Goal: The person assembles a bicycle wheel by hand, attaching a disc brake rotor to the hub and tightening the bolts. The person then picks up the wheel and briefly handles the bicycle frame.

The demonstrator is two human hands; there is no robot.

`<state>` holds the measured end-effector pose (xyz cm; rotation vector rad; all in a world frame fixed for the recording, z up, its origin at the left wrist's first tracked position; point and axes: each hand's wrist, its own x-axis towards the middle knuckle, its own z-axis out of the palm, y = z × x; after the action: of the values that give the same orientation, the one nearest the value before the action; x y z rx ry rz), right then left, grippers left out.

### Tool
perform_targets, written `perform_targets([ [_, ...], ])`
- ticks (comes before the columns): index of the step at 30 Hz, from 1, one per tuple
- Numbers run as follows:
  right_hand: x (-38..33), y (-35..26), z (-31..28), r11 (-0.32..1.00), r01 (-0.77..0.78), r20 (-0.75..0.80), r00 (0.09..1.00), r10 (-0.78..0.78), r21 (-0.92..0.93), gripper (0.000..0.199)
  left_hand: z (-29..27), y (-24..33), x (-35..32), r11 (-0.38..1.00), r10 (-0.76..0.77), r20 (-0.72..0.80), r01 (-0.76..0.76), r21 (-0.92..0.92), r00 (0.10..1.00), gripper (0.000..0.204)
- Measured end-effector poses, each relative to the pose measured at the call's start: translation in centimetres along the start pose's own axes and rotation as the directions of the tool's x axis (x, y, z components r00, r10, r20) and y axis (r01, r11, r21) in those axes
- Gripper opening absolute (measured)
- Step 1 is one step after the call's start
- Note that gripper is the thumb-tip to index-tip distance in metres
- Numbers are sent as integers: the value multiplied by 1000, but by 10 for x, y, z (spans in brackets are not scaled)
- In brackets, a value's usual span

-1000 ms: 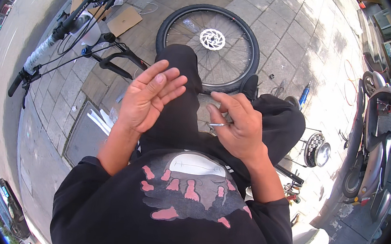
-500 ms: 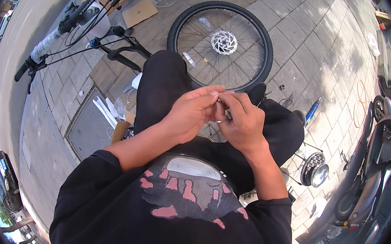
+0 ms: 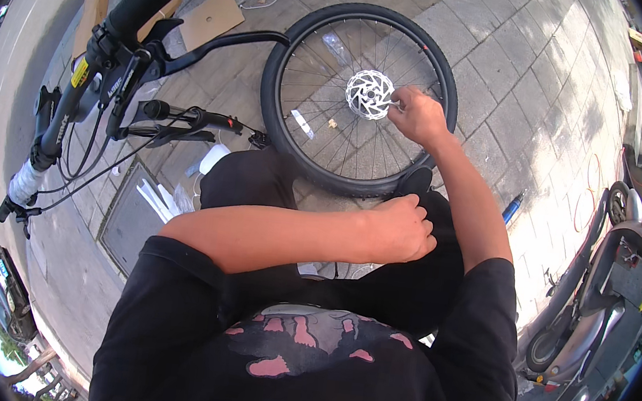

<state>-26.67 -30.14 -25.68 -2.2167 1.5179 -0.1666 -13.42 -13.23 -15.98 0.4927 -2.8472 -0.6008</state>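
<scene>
A bicycle wheel with a black tyre lies flat on the paving in front of my knees. At its hub sits a silver disc brake rotor. My right hand reaches over the spokes, its fingers pinched at the rotor's right edge. A small silver piece shows at the fingertips; its kind is not clear. My left hand rests across my right thigh with curled fingers, and anything inside it is hidden. A small white packet and a clear plastic bag appear within the wheel's outline.
On the left, a bicycle handlebar with a black brake lever leans close to the wheel. Cardboard lies behind it. A blue-handled tool is on the paving at right, with a parked scooter beyond.
My right hand has left my left hand and moved forward to the rotor. My left hand has lowered onto my right thigh. The handlebar has swung, bringing its brake lever over the wheel's left edge.
</scene>
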Motion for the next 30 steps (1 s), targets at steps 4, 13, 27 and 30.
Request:
perform_targets([
  [4, 46, 35, 74, 981, -192, 50, 980, 190, 30, 31, 4, -21, -9, 997, -1, 259, 20, -72, 966, 24],
  [13, 87, 66, 169, 980, -179, -63, 981, 184, 84, 25, -26, -44, -19, 969, -178, 382, 229, -92, 907, 27],
  [27, 99, 59, 184, 961, -274, -37, 961, 273, -31, 30, -24, -48, -18, 970, -169, 469, 232, -79, 867, 29],
  [30, 99, 57, 180, 958, -280, 8, 960, 281, -63, 31, -26, -48, -19, 975, -161, 453, 212, -64, 877, 29],
])
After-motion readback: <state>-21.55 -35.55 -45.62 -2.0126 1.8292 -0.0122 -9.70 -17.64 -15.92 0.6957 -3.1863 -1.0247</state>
